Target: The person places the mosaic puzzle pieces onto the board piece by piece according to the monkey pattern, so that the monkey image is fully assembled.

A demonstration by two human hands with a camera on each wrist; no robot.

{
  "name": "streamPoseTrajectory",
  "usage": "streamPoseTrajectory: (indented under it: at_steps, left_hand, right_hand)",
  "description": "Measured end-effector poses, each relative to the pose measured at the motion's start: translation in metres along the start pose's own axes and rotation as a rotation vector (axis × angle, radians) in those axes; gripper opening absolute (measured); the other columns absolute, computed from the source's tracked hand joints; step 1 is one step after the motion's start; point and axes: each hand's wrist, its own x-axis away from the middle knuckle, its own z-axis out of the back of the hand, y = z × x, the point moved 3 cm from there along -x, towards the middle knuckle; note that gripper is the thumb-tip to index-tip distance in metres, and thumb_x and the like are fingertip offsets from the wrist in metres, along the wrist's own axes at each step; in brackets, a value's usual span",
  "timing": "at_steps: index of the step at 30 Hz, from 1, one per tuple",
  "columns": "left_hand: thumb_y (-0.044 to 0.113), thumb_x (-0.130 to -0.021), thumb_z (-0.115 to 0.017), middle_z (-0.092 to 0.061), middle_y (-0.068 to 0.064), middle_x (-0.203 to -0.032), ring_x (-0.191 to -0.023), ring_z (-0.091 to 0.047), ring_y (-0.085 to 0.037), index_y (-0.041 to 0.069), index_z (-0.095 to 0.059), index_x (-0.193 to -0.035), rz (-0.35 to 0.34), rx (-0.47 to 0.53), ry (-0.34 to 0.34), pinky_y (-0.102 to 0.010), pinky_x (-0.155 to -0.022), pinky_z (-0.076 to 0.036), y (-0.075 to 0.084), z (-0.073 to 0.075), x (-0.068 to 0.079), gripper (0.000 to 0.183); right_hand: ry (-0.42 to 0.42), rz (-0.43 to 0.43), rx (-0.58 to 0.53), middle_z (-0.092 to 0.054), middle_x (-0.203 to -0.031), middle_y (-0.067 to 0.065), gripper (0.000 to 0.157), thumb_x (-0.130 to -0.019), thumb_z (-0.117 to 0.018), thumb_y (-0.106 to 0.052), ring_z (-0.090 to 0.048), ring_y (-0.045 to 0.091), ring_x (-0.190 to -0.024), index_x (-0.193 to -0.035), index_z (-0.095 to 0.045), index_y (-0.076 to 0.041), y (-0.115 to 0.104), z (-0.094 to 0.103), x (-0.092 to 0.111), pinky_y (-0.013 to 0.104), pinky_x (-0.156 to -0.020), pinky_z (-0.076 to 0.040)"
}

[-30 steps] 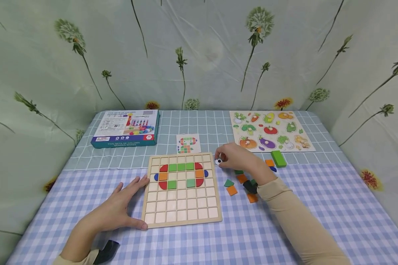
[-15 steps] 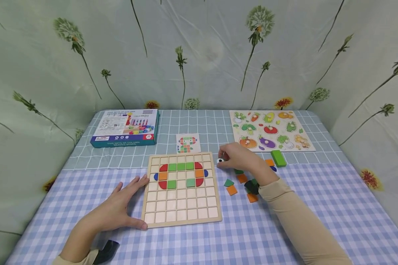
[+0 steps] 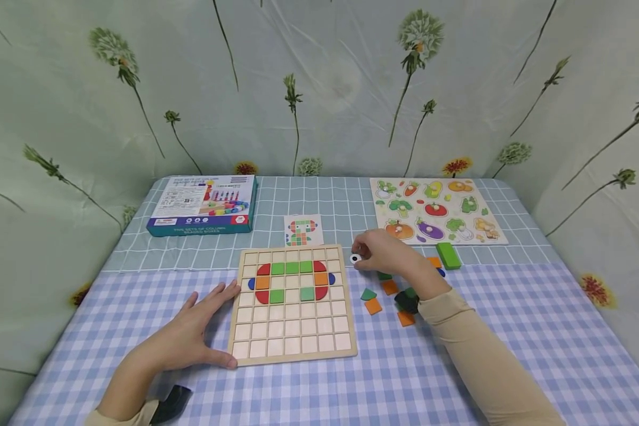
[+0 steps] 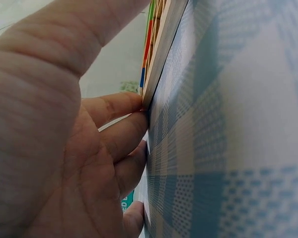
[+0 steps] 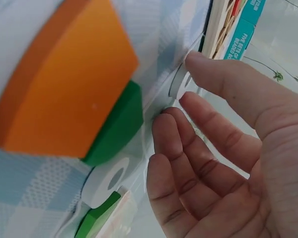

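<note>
A square wooden grid board (image 3: 291,324) holds red, green, orange and blue tiles in its upper rows. My left hand (image 3: 183,343) is spread at the board's left side, thumb at the near corner and fingertips along the edge; the left wrist view shows fingertips (image 4: 134,101) against the wooden rim. Off the board's right edge, my right hand (image 3: 386,254) holds a white disc (image 3: 355,258) with a dark ring between thumb and index finger. Close to the cloth in the right wrist view, the disc (image 5: 178,82) lies at those fingertips, the other fingers loosely curled.
Loose orange tiles (image 3: 373,306) and green pieces (image 3: 368,294) lie right of the board, partly under the right forearm. A green block (image 3: 448,255) stands farther right. Behind are a pattern card (image 3: 303,230), a vegetable puzzle (image 3: 436,211) and a boxed toy set (image 3: 202,205).
My right hand has shifted slightly to the right with the white disc, a little farther from the board. The left hand and the tiles on the board stay as they were.
</note>
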Motion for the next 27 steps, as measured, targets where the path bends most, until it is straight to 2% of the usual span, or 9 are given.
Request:
streamPoseTrajectory:
  at_steps: [7, 12, 19, 27]
  left_hand:
    - [0.072, -0.059, -0.094, -0.029, -0.013, -0.178, -0.163, -0.022, -0.051, 0.019, -0.032, -0.169, 0.009, 0.003, -0.013, -0.082, -0.124, -0.005, -0.001, -0.001, 0.002, 0.137]
    - [0.072, -0.059, -0.094, -0.029, -0.012, -0.178, -0.164, -0.021, -0.051, 0.020, -0.032, -0.169, 0.010, 0.003, -0.010, -0.082, -0.124, -0.005, -0.001, -0.001, 0.000, 0.137]
    - [0.071, -0.059, -0.095, -0.028, -0.012, -0.179, -0.164, -0.020, -0.051, 0.021, -0.032, -0.170, 0.011, 0.010, -0.012, -0.082, -0.124, -0.003, -0.002, -0.001, -0.001, 0.137]
    - [0.071, -0.059, -0.095, -0.029, -0.012, -0.178, -0.164, -0.020, -0.051, 0.020, -0.032, -0.170, 0.008, 0.020, -0.011, -0.082, -0.124, -0.003, -0.001, 0.000, -0.001, 0.137]
  right_hand:
    - [0.006, 0.010, 0.014, -0.072, -0.094, 0.004, 0.018, -0.094, -0.084, -0.019, -0.061, 0.016, -0.085, -0.104, -0.077, -0.007, -0.001, -0.002, -0.002, 0.033, -0.083, -0.059]
    - [0.024, 0.053, 0.028, -0.072, -0.093, 0.003, 0.020, -0.094, -0.083, -0.021, -0.061, 0.015, -0.083, -0.105, -0.077, -0.006, -0.013, 0.001, -0.005, 0.031, -0.081, -0.058]
    - [0.008, 0.156, 0.042, -0.073, -0.090, 0.002, 0.019, -0.095, -0.082, -0.021, -0.061, 0.011, -0.081, -0.105, -0.077, -0.005, -0.050, -0.002, -0.015, 0.026, -0.077, -0.056]
    - [-0.042, 0.259, 0.054, -0.070, -0.089, 0.000, 0.019, -0.097, -0.081, -0.023, -0.058, 0.010, -0.080, -0.106, -0.077, -0.007, -0.094, -0.021, -0.033, 0.024, -0.077, -0.053]
